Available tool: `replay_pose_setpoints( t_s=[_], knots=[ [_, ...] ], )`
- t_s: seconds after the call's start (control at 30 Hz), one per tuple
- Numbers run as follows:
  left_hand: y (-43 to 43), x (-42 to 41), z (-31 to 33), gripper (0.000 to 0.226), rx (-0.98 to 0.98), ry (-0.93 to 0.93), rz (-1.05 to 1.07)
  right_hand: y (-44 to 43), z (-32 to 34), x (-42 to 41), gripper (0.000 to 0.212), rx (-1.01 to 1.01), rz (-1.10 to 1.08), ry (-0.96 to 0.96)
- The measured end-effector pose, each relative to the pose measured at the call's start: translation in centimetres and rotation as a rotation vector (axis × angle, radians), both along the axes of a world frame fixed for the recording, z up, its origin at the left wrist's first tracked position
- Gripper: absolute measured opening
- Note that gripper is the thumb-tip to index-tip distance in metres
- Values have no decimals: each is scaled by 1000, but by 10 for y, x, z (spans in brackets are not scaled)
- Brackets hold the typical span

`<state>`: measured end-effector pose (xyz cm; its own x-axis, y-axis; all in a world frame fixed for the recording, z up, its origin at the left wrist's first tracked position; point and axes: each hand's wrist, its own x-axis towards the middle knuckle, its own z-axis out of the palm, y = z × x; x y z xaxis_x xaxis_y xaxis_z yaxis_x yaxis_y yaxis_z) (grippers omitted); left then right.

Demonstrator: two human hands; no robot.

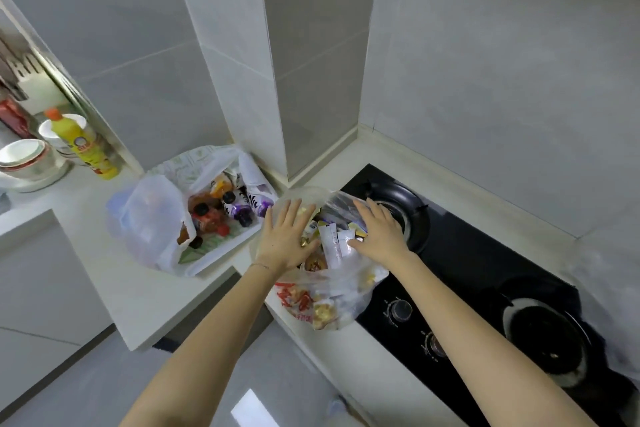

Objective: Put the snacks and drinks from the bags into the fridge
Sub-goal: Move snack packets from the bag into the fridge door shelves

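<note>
1. The left hand (285,239) lies flat, fingers spread, palm down on the left rim of a clear plastic snack bag (332,291); it grasps nothing.
2. The right hand (379,236) is likewise open and flat, pressed on the bag's right rim, so the two hands hold the mouth of the bag apart.
3. Inside that bag, between the hands, are small white packets (332,241) and gold-wrapped snacks.
4. The snack bag sits at the near edge of a pale counter (145,291), touching the left end of a black gas stove (460,253).
5. Just left of it stands a white bag of drinks (152,222), open, with dark-capped bottles (221,215) showing.
6. Far left are a yellow bottle (83,146) and stacked bowls (27,158).
</note>
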<state>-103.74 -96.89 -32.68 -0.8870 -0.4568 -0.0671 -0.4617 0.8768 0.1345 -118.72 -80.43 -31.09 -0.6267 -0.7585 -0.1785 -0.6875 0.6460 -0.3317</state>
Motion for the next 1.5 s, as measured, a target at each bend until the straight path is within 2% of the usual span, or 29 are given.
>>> replay_pose_setpoints(
  t_s=[0.1,0.33,0.5,0.63,0.87,0.93,1.03,1.13,1.17,1.3,1.4,1.5],
  knots=[
    [1,-18,-10,72,44,-76,-63,-3,-15,-7,92,7,-6,-52],
    [-8,-37,-34,71,55,-134,-186,-12,-45,4,94,21,-87,-129],
    [-26,-49,-44,75,79,-118,-193,-26,-51,11,94,36,-195,-98],
    [-37,-54,-50,64,157,-102,-237,-35,-58,21,97,56,-286,-119],
    [-42,-54,-61,57,267,-50,-306,-36,-64,29,83,71,-334,-108],
    [-41,-56,-67,47,304,-6,-319,-35,-68,31,76,63,-355,-76],
    [-38,-60,-73,16,373,104,-328,-33,-68,32,62,50,-392,-29],
    [-32,-60,-70,9,435,159,-320,-31,-69,30,54,44,-398,-2],
    [-31,-59,-70,12,441,149,-310,-31,-69,30,52,43,-398,5],
    [-29,-57,-80,49,364,57,-336,-25,-67,27,44,-34,-414,58],
    [-27,-56,-81,49,322,22,-346,-24,-57,24,35,-179,-439,-92],
    [-22,-54,-79,42,318,92,-324,-26,-50,24,35,-229,-469,-229]
  ],
)
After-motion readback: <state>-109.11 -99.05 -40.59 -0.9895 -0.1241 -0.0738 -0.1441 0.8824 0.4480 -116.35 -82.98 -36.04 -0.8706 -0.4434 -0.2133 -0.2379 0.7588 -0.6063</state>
